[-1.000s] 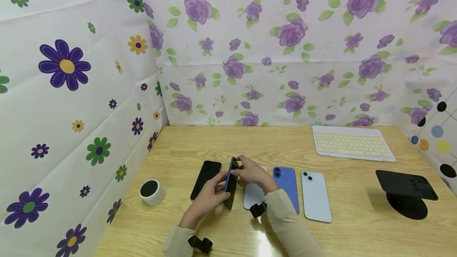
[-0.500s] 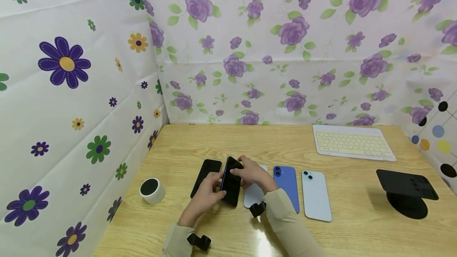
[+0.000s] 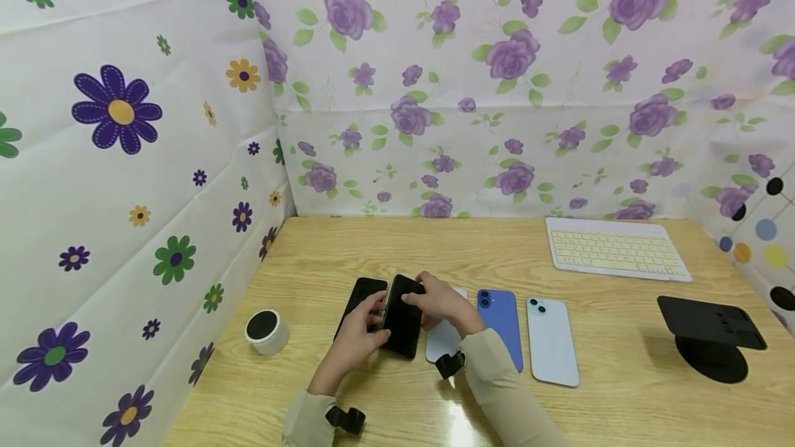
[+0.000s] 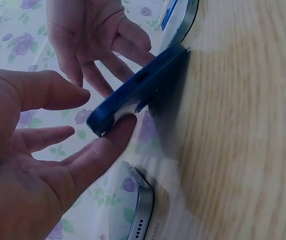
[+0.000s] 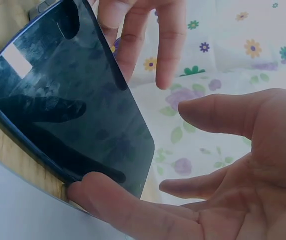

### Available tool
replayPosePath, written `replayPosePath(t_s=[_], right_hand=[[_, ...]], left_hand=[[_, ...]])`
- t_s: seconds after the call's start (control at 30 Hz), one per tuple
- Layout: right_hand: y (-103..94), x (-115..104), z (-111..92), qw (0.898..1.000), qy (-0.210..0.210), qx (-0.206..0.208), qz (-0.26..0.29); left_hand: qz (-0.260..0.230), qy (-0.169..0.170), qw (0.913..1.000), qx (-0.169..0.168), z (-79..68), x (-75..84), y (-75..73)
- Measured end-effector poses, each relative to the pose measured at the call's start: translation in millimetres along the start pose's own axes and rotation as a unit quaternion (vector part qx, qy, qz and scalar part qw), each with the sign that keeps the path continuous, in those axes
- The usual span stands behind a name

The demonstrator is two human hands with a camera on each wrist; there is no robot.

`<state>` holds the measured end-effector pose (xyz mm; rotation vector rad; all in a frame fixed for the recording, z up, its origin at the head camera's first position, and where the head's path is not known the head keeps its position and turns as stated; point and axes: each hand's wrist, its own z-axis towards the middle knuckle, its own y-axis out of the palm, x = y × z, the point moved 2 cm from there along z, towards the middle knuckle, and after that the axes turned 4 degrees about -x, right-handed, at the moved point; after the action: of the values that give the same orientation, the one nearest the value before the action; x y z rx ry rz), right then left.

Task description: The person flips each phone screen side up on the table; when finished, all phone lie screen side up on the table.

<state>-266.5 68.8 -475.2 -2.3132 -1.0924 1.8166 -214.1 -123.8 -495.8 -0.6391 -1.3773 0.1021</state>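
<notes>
One pale wood-grain bench [image 3: 472, 243] carries one white rectangular keyboard [image 3: 615, 254] near its far edge and one black flat-topped stand [image 3: 708, 323]. The left hand [image 3: 355, 338] and right hand [image 3: 442, 301], fingers spread wide, touch edges of one tilted, glossy black, blue-edged phone [image 3: 404, 326]. Four more lie flat: one glossy black phone [image 3: 362, 293] left; one pale phone [image 3: 439, 345], one blue phone [image 3: 502, 323], one pale-blue phone [image 3: 553, 347] right. One white, round, black-topped cylinder [image 3: 272, 345] stands near the left edge
</notes>
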Motion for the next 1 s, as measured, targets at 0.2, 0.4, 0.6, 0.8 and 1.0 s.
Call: replayPosePath(t_s=[0.2,0.4,0.6,0.8,1.0], right_hand=[[0.3,-0.5,-1.5,1.0,-0.004,0.005,0.001],[2.5,-1.0,-1.5,1.0,-0.007,0.003,-0.001],[5.0,-2.6,-3.9,1.0,-0.011,-0.002,0.003],[3.1,-1.7,-4.6,1.0,-0.011,-0.003,0.004],[0.9,-1.3,-4.7,1.0,-0.009,0.0,-0.004]], left_hand=[[0.017,-0.007,0.9998,0.012,0.8,1.3,-0.2],[0.046,-0.013,0.9985,0.025,1.2,-0.5,-0.3],[0.069,-0.018,0.9973,0.018,1.0,-4.2,0.7],[0.062,-0.021,0.9978,-0.004,2.0,-6.7,2.6],[0.052,-0.024,0.9981,-0.024,3.5,-6.2,4.7]])
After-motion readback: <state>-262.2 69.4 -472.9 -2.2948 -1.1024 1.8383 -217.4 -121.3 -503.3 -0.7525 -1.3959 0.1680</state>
